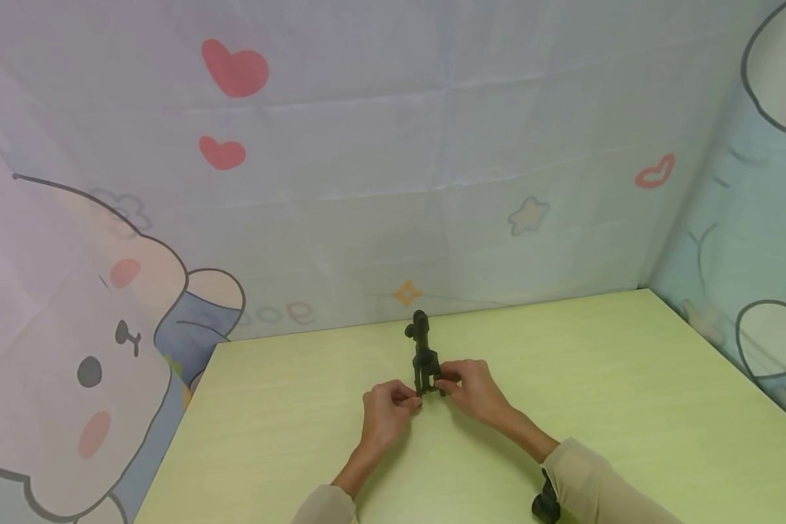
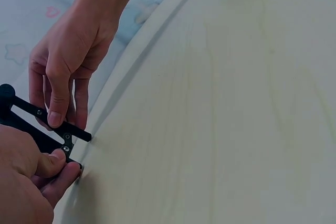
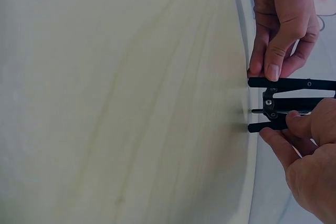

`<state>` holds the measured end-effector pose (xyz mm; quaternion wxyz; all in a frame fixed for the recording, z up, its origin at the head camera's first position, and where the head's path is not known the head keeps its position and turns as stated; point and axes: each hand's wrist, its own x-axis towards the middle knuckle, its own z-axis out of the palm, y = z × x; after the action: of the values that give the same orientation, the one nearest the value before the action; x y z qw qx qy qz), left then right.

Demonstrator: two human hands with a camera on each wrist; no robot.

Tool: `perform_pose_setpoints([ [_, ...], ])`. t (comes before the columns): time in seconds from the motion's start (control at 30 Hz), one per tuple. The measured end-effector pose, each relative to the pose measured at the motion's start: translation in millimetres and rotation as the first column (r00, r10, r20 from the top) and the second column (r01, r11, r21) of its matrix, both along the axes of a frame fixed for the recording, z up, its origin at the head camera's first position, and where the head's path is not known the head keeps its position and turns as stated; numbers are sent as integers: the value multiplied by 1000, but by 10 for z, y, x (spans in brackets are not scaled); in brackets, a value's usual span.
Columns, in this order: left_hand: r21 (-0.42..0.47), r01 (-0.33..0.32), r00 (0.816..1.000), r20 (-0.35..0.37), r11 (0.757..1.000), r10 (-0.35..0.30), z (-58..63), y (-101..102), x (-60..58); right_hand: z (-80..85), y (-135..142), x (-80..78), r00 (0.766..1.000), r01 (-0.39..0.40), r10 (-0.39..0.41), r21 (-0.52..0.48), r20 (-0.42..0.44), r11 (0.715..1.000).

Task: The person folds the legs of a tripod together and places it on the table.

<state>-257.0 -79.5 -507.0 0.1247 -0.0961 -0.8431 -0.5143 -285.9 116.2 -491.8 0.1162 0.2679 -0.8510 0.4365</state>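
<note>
A small black tripod (image 1: 422,336) lies on the table, its head pointing to the back wall and its legs spread toward me. My left hand (image 1: 383,416) pinches the end of the left leg (image 3: 294,84) between thumb and fingers. On the other side, my right hand (image 1: 474,391) holds the right leg (image 2: 29,108) between thumb and fingertips, a little farther up from its tip. Short hinged braces (image 3: 269,103) join the legs, and they show between the two hands in the wrist views.
The pale yellow-green table (image 1: 288,407) ends at a fabric backdrop (image 1: 367,182) printed with hearts and cartoon animals. Another black object (image 1: 546,503) lies at the front, partly covered by my right sleeve (image 1: 589,477).
</note>
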Motion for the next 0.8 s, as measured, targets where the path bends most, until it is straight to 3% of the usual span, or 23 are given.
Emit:
perform_pose_setpoints([
  [0.37, 31, -26, 999, 42, 999, 24, -2, 21, 12, -2, -9, 2, 1000, 6, -6, -11, -10, 1000],
  [0.8, 53, -22, 999, 25, 998, 21, -16, 45, 26, -6, -6, 4, 1000, 20, -20, 1, -11, 1000],
])
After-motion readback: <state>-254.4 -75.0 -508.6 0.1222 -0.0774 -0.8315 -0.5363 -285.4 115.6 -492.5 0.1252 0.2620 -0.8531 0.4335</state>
